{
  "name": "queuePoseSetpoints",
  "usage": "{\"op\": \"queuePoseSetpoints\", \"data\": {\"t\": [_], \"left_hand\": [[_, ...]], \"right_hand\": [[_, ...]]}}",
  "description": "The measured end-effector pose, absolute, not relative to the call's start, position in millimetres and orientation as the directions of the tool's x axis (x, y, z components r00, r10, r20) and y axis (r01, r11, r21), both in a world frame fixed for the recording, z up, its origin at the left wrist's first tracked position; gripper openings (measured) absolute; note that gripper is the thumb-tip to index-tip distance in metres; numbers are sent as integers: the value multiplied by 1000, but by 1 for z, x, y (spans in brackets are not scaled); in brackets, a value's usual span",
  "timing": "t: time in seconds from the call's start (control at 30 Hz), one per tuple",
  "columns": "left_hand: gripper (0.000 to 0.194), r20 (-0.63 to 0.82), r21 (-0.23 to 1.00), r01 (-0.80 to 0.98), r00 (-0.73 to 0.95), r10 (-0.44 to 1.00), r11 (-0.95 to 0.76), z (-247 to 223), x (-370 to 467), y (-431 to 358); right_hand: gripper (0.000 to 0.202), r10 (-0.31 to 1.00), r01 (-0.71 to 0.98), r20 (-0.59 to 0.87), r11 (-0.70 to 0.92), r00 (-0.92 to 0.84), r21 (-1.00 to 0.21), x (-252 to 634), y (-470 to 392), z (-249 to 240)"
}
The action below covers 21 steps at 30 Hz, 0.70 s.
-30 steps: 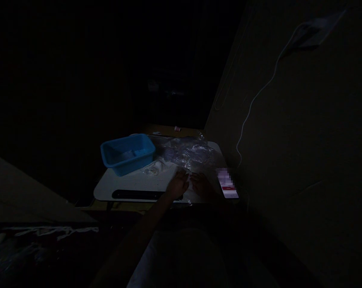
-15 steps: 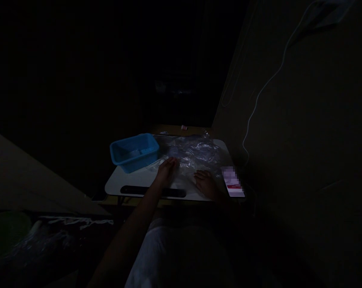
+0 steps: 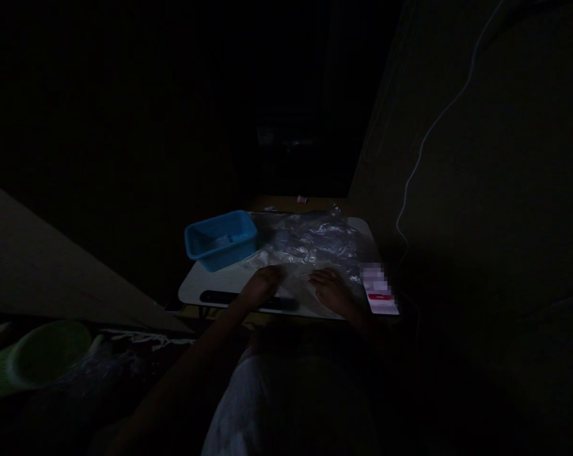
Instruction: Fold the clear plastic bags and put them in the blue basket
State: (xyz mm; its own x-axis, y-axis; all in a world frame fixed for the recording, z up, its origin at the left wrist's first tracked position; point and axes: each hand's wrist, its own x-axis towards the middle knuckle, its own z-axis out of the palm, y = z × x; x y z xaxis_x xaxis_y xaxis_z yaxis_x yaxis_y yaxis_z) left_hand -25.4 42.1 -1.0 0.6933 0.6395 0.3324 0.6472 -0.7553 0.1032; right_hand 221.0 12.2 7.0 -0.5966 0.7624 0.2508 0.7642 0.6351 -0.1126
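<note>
A crumpled sheet or bag of clear plastic spreads over the small white table. On its near part, my left hand has its fingers curled together at the plastic's left side. My right hand lies over the plastic further right, palm down, with fingers stretched toward the left hand. A gap of plastic shows between the two hands. Dim light hides the exact fingertip contact.
A blue plastic basin with something pale inside stands at the table's left. A lit phone lies at the right edge. A dark slot runs along the front. A white cable hangs at right; a green tub sits lower left.
My left hand has drawn back toward the table's front edge, and its fingers have curled in. The right hand stays nearly in place over the plastic. The whole view has shifted slightly.
</note>
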Motion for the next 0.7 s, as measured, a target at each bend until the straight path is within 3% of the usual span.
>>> {"op": "queuePoseSetpoints", "data": {"t": [0.17, 0.5, 0.7], "left_hand": [[29, 271, 59, 611, 751, 602, -789, -4, -31, 43], [43, 264, 208, 601, 726, 636, -772, -7, -19, 30], [50, 254, 197, 636, 702, 665, -746, -2, -6, 13]], "right_hand": [[31, 770, 767, 233, 630, -594, -125, 222, 10, 5], [34, 770, 766, 238, 630, -592, -132, 222, 9, 6], [31, 800, 794, 220, 591, -558, -139, 219, 3, 3]]}}
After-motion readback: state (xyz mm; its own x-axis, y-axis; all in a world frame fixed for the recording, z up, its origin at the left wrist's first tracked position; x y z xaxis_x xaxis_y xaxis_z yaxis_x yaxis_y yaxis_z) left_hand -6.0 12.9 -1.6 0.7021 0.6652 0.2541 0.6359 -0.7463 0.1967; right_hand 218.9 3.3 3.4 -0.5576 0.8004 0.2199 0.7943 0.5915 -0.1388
